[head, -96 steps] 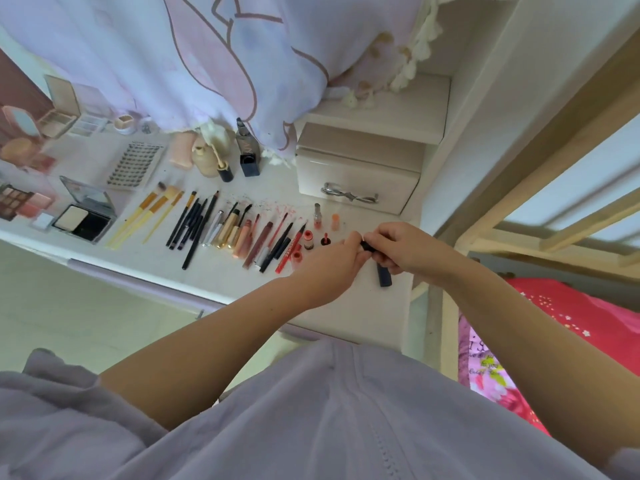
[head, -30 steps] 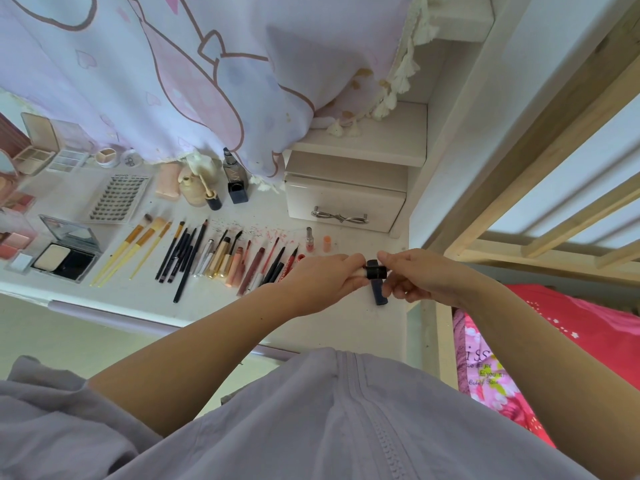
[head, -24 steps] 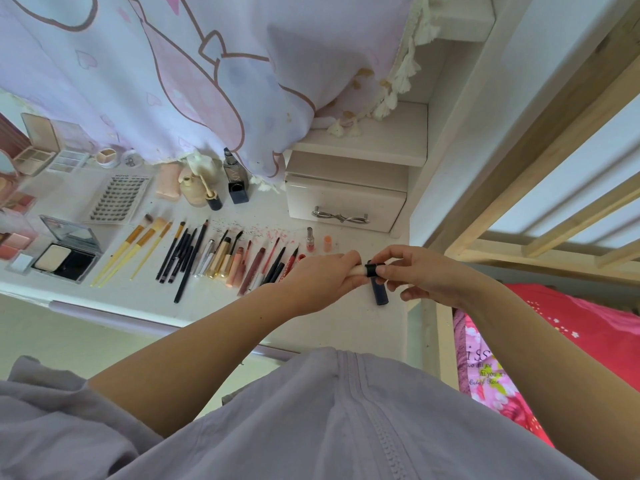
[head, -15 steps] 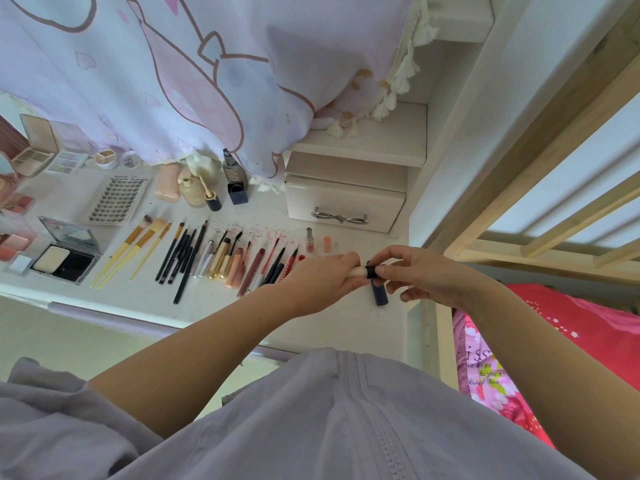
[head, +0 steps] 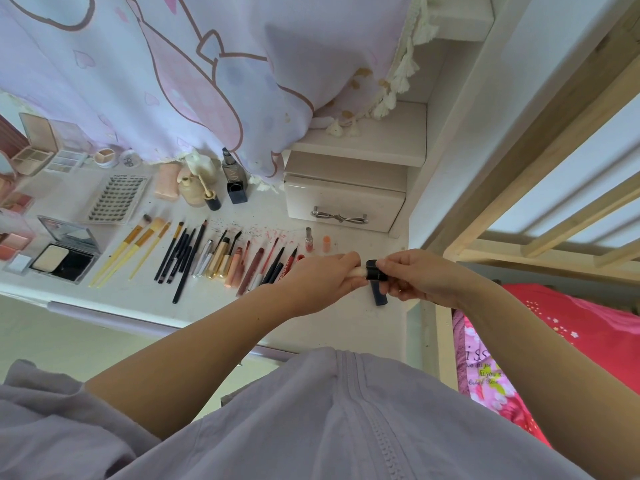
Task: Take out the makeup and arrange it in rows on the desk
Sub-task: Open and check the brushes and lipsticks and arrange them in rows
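My left hand [head: 323,280] and my right hand [head: 419,277] meet over the white desk [head: 207,306], both gripping one small makeup stick [head: 369,273] with a pale body and a black end. The pale part is in my left fist; my right fingers pinch the black end. A dark tube [head: 379,297] lies on the desk just below my right hand. A row of brushes, pencils and lip products [head: 194,254] lies to the left. Two small bottles [head: 317,242] stand behind my hands.
An open powder compact [head: 64,254], a lash tray [head: 117,199], palettes [head: 38,147] and bottles [head: 235,181] sit further left and back. A small drawer unit [head: 343,202] stands at the back right, a pink curtain [head: 173,74] hangs above. A bed frame [head: 519,237] is at the right.
The camera view has shifted since 3.2 s ago. Over the last second my right fingers opened slightly, then closed again on the black end of the stick. The hands stay in place.
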`<state>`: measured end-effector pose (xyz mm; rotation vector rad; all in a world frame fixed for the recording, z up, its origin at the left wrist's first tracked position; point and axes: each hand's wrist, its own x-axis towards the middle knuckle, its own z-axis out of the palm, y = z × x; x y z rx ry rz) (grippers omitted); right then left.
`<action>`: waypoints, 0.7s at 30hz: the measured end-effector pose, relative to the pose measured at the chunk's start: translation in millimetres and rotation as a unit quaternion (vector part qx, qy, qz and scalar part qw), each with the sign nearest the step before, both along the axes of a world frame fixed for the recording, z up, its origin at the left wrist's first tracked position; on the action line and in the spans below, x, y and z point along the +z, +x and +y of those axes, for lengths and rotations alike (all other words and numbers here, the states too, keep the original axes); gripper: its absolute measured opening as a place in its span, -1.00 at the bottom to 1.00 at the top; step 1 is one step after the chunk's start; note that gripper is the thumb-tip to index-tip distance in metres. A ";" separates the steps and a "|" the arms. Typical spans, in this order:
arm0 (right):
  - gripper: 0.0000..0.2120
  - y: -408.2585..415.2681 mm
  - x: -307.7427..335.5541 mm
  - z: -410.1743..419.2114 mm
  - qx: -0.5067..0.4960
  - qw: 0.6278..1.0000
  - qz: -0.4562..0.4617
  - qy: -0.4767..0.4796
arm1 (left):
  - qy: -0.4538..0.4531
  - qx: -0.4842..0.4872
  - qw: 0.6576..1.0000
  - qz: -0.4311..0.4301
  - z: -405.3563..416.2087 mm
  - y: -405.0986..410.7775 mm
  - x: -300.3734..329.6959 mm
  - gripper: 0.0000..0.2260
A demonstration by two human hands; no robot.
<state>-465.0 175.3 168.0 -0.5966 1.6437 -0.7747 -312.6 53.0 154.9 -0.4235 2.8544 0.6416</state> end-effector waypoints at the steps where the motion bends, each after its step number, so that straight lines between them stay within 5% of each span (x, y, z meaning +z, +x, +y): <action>1: -0.84 -0.6 -0.2 0.1 0.005 1.000 0.002 -0.004 | 0.001 0.000 1.000 -0.003 -0.2 0.1 -0.8 -0.71; 7: -0.72 0.6 0.8 -1.2 0.021 1.000 0.017 0.002 | 0.004 -0.003 1.000 -0.010 0.8 -0.2 -1.1 -0.70; 13: -0.88 -11.2 1.9 5.9 0.045 0.996 0.074 0.000 | -0.003 -0.011 1.000 -0.023 -6.1 5.3 -5.5 -0.79; 17: -0.90 -22.6 1.3 16.0 0.016 0.998 0.059 0.002 | 0.086 0.037 0.996 -0.016 -11.6 10.0 -13.2 -0.70; 21: -0.81 -27.3 -5.4 28.3 -0.074 0.996 -0.048 -0.025 | 0.182 0.114 0.977 0.015 -16.1 6.1 -23.5 -0.81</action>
